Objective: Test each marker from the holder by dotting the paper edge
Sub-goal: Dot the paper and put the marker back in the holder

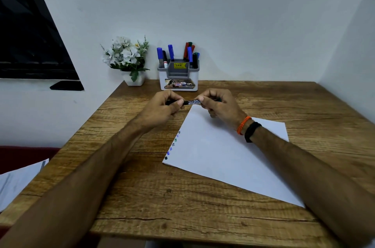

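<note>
A black marker (192, 102) lies level between my two hands, above the far corner of the white paper (219, 156). My left hand (165, 105) grips its left end, and my right hand (218, 103) grips its right end, where a bit of green shows. Whether the cap is on is hidden by my fingers. Several coloured dots (172, 145) run along the paper's left edge. The grey and white holder (178, 77) stands at the back of the table with several blue, red, green and black markers (189, 54) upright in it.
A white pot of artificial flowers (127, 61) stands left of the holder against the wall. Loose papers (18, 180) lie off the wooden table's (182, 203) left edge. A dark window (26, 34) fills the left wall.
</note>
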Demonstrator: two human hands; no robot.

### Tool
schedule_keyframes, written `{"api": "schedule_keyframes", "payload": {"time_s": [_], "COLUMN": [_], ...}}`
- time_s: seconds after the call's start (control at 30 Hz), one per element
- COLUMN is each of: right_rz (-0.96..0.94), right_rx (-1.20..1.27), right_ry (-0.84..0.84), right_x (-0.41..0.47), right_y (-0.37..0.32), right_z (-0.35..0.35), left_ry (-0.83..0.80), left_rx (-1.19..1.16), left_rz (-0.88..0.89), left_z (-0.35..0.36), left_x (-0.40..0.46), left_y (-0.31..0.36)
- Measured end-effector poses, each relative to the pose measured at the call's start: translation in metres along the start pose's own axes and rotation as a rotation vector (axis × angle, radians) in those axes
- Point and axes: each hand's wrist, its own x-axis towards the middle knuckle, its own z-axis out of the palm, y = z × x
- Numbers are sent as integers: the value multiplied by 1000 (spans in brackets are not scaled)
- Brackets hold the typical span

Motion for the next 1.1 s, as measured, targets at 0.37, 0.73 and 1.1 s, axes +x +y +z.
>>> {"api": "schedule_keyframes", "payload": {"time_s": [0.37,0.73,1.1], "right_rz": [28,29,106], "right_rx": [72,-254,-449], "right_ry": [-38,51,344], "right_x": [3,13,63], "right_y": [0,-5,-11], "right_z": [-3,0,-4], "left_ry": [56,332,481], "left_rx": [5,-272,-22], "left_rz": [-9,-11,54], "left_z": [4,-21,-46], "left_x": [1,18,98], "left_y": [8,24,70]}}
